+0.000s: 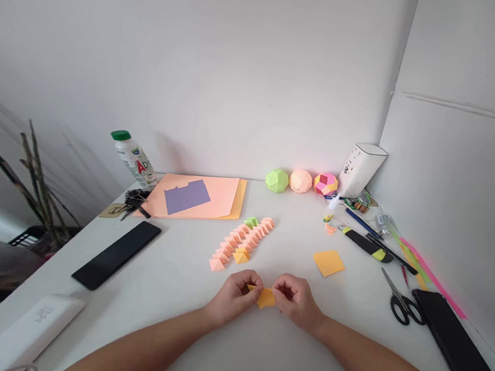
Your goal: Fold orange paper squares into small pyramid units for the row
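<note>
Between my two hands is a small folded piece of orange paper (pixel 267 299), its lower edge coming to a point. My left hand (pixel 237 295) pinches its left end between thumb and fingers. The right end is pinched in the same way by my right hand (pixel 296 301). Just beyond my hands stand two slanting rows of small folded paper pieces (pixel 227 245), mostly peach, with some green at the far end and orange pieces (pixel 241 256) at the near end. A flat stack of orange paper squares (pixel 329 263) lies beyond my right hand.
Scissors (pixel 401 302), a utility knife (pixel 366 245) and a black case (pixel 455 342) lie right. Paper balls (pixel 301 181), a glue bottle (pixel 331 208) and a white box (pixel 361 170) stand behind. Left are a phone (pixel 117 254), peach sheets (pixel 224 198) and a bottle (pixel 134 160).
</note>
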Demonstrator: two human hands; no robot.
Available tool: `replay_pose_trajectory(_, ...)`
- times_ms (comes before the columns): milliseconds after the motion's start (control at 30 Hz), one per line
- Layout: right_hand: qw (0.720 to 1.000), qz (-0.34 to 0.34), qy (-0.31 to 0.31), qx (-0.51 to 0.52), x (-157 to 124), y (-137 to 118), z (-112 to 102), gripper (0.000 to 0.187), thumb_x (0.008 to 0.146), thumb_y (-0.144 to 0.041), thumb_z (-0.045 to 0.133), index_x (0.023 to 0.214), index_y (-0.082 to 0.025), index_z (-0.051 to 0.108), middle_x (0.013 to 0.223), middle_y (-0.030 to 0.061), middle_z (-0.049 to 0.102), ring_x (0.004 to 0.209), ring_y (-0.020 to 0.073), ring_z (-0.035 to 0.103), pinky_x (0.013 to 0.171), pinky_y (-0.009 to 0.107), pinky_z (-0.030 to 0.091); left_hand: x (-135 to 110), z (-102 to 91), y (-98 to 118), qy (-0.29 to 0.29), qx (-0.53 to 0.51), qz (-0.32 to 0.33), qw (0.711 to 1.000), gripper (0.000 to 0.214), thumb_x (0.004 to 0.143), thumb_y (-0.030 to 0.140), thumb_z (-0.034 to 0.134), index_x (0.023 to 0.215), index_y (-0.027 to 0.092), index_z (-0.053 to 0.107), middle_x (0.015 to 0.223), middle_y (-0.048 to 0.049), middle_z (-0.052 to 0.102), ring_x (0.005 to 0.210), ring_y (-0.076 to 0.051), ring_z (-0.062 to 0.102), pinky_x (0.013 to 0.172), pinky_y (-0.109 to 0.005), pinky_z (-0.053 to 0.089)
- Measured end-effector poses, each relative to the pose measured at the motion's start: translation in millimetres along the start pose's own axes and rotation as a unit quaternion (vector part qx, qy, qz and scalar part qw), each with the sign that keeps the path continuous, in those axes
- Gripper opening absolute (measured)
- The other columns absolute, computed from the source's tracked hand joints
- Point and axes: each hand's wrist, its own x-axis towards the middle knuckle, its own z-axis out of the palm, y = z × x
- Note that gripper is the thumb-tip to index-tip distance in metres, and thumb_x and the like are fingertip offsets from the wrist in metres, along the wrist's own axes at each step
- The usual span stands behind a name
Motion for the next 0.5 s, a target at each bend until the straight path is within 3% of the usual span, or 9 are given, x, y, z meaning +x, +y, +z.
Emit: replay_pose_trajectory(500, 0.996, 0.036, 0.028, 0.083, 1.5, 3.2, -4.4, 0.010, 0.075, -0.017, 0.050, 0.066, -0.018, 0.048, 0.056, -0.0050, 0.044, 0.047, 0.0092, 0.042, 0.043, 0.021, 0.037, 2.7, -2.1, -1.2, 0.076, -0.084, 0.004, 0.994, 0.021, 0.079, 0.036, 0.056, 0.071, 0.018, 0.048, 0.060, 0.0046, 0.049, 0.057, -0.010, 0.047, 0.058, -0.023, 0.040)
